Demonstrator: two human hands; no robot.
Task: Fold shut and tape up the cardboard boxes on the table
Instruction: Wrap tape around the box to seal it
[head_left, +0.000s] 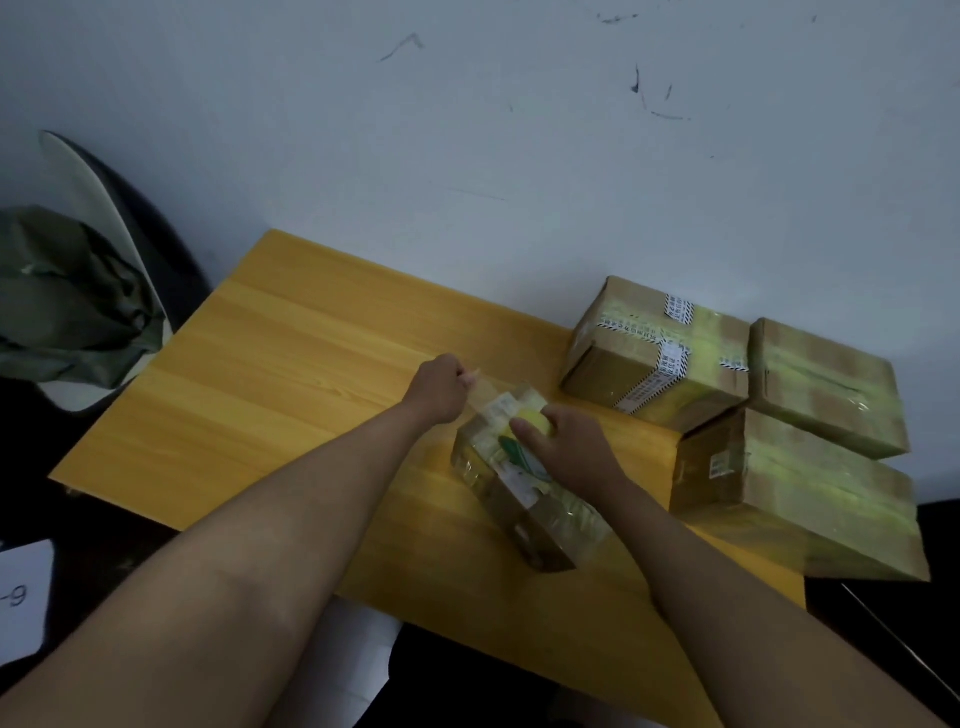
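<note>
Your left grip (441, 382) pinched the free end of the clear tape (480, 389), drawn taut, while your right grip (563, 447) curled round the yellow tape roll (535, 421) on top of the small box (519, 493) near the middle of the counter (270, 374). If you had let the strip slacken or twist, it could have stuck to itself or wrinkled across the seam; pulling too hard could have slid the light box sideways. I counted four boxes: the one under your hands and three taped boxes (727, 405) grouped at the right, touching each other, and one roll.
</note>
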